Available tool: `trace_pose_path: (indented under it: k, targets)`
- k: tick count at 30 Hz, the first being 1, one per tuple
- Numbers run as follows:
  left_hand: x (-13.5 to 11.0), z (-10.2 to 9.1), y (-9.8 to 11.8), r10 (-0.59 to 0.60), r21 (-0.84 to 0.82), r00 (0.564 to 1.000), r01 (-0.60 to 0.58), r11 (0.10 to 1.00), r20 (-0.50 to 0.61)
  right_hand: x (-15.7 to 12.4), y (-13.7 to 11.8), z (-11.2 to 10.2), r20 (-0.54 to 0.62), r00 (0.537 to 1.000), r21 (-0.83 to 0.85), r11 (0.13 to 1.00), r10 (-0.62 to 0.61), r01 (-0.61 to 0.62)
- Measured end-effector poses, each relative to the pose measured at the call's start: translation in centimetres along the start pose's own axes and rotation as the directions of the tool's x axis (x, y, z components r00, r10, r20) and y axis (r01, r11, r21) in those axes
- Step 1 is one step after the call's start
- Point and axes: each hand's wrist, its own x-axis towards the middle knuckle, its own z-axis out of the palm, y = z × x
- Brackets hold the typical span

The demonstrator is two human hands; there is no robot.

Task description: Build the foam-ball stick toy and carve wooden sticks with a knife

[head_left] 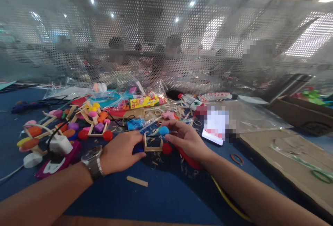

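Between my hands sits a small craft-stick frame (153, 148) with a red round piece (167, 148) at its right end. A dark blue round piece (139, 147) shows at its left end, partly covered by my left hand (121, 151). Those left fingers and thumb curl around that end. My right hand (188, 139) has its thumb and fingertips closed at a light blue ball (163, 130), above the frame's right end. Beneath the right wrist lies a red object (192, 160), mostly hidden. A loose craft stick (137, 181) lies in front on the blue table.
Craft-stick frames with coloured round pieces (99, 127) crowd the left, near a white plug (61, 145) on a purple power strip (58, 160). Plastic packets (144, 100) lie behind. A phone (214, 132) and cardboard (286, 163) are right. A perforated screen (156, 28) stands behind.
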Motion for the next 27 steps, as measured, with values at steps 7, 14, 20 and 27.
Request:
trace_pose_path:
  k: [7, 14, 20, 27]
  targets:
    - [0.0, -0.4, 1.1, -0.045, 0.016, 0.999, 0.045, 0.999, -0.010, 0.3, 0.3, 0.0, -0.091, 0.994, 0.098, 0.993, -0.054, 0.063]
    - [0.0, -0.7, 1.5, -0.112, -0.191, 0.993, 0.118, 0.974, 0.041, 0.6, 0.7, -0.2, -0.201, 0.977, 0.100, 0.991, -0.066, 0.088]
    - [0.1, -0.4, 2.0, -0.269, -0.588, 0.911, 0.408, 0.699, 0.312, 0.9, 0.6, 0.0, -0.248, 0.965, 0.096, 0.989, -0.083, 0.109]
    - [0.0, -0.3, 2.3, -0.269, -0.864, 0.909, 0.396, 0.310, 0.319, 1.1, 0.8, -0.1, -0.286, 0.955, 0.110, 0.987, -0.085, 0.120]
